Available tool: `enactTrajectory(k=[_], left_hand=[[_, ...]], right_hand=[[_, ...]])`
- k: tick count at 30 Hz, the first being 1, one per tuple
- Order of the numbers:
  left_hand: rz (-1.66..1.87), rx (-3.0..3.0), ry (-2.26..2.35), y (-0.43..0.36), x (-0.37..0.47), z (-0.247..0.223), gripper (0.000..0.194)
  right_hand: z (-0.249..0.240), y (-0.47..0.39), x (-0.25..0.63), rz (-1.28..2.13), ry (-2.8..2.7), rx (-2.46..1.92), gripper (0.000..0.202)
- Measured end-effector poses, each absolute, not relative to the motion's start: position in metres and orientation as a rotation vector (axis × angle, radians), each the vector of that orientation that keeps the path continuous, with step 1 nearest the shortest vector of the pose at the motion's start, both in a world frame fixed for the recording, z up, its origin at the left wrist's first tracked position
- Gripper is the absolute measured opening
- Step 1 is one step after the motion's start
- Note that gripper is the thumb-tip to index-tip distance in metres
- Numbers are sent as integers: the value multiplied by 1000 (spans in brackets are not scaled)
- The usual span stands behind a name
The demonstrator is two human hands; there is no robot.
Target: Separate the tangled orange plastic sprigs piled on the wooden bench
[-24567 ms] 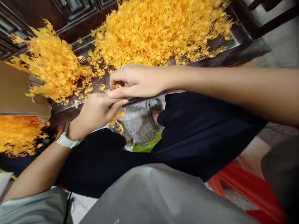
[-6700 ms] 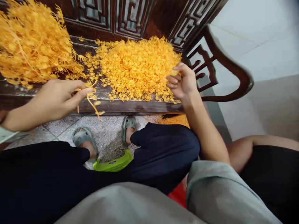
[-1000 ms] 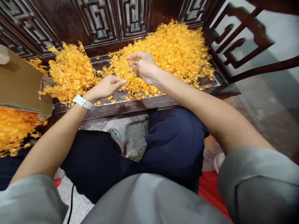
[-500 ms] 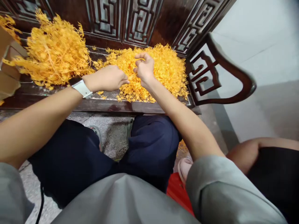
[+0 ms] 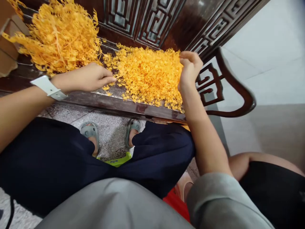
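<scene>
Loose pile [image 5: 150, 76]: small, bright yellow-orange, plastic-looking pieces with thin, claw-like projections; heaped unsorted in a broad, low mound on the dark wooden bench seat [image 5: 116, 93]; strays lie along its front and left edges. Branched cluster [image 5: 62, 39]: same colour; pieces joined to slender stems; tangled into a bushy heap left of the pile, on the same seat. Thin strand [image 5: 119, 77]: same colour; at the left hand [image 5: 91, 78]'s pinched fingertips, near the pile's left edge.
</scene>
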State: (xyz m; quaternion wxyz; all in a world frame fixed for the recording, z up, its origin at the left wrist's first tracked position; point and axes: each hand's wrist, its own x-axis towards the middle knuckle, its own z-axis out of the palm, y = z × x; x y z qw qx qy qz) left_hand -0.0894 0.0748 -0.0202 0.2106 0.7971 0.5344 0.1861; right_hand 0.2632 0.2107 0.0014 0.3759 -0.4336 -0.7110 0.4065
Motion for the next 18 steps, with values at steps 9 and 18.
enactTrajectory(k=[9,18], left_hand=[[610,2072,1334,63,-52,-13,38],[424,2552,1270,53,-47,1,21]], right_hand=[[12,161,195,1121,-2243,-799,59],[-17,198,179,867,-2278,-767,68]])
